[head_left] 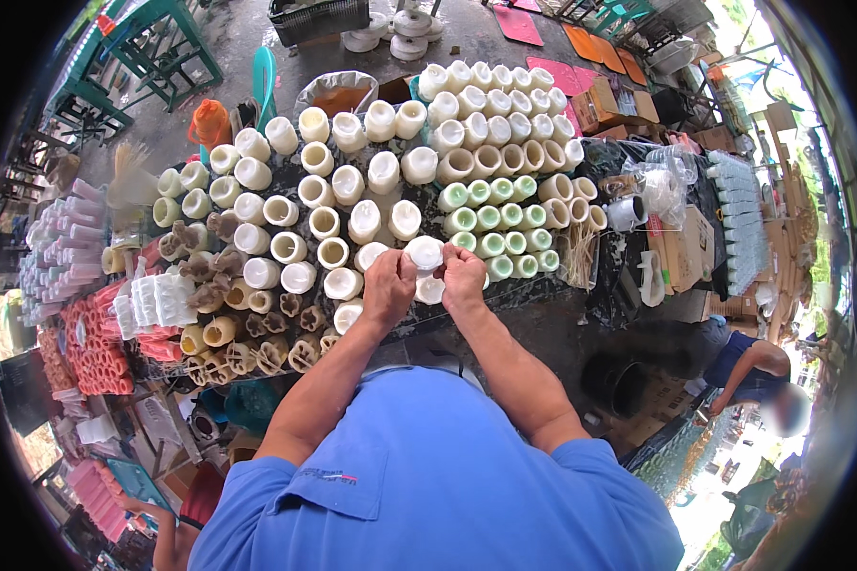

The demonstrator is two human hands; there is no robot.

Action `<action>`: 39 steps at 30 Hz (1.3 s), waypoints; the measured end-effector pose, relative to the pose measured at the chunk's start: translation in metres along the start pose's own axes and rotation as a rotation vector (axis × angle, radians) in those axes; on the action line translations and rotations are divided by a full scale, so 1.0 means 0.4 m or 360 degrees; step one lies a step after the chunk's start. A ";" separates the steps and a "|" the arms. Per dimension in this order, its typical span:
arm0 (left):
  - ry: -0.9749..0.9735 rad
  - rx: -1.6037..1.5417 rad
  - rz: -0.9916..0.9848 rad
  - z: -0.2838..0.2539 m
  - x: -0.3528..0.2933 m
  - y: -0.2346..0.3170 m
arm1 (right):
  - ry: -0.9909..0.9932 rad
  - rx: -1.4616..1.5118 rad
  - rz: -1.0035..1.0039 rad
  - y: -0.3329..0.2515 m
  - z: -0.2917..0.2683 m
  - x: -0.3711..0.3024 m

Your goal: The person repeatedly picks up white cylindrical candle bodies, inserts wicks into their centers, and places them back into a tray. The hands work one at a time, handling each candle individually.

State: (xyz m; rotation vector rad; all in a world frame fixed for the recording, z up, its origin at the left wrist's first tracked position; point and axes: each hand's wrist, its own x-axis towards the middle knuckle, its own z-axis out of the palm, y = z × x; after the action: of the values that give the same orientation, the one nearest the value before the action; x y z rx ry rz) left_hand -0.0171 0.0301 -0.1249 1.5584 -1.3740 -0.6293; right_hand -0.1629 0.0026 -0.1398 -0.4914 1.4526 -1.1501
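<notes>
Near the front edge of the table, both hands meet at the top of a white wax candle point(425, 251), a short cylinder with a pale, round top. My left hand point(390, 287) is closed, thumb and fingertips at the candle's left side. On the other side my right hand point(464, 279) pinches at its right rim. Whether a wick or thread runs between the fingers is too small to tell. Another white candle point(429, 289) stands below, between my wrists. Close by are more white candles point(405, 219) and rows of green-topped candles point(491, 245).
Hollow cream cylinders point(333, 252) and brown flower-shaped pieces point(305, 354) crowd the left side. Red-orange point(95, 347) and pale pink stacks lie farther left. Plastic bags point(662, 179) and cardboard point(686, 249) sit at right. Co-workers are at lower left point(165, 533) and right point(747, 366).
</notes>
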 end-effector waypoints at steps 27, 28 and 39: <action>-0.0365 0.0183 -0.0308 0.059 0.008 -0.055 | -0.0533 -0.1062 -0.1294 -0.053 -0.041 0.037; -0.0189 0.0002 -0.0178 0.063 0.000 -0.049 | -0.0566 -0.1043 -0.1145 -0.053 -0.043 0.036; -0.1035 0.0070 0.0474 -0.086 0.036 -0.057 | -0.0931 -0.1313 -0.1258 -0.067 -0.070 0.031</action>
State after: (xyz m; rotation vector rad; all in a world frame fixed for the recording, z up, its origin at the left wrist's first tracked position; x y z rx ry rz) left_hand 0.0264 0.0256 -0.1272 1.1820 -2.0645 -0.9697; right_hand -0.2000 -0.0086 -0.1273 -1.9307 1.1592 -0.7948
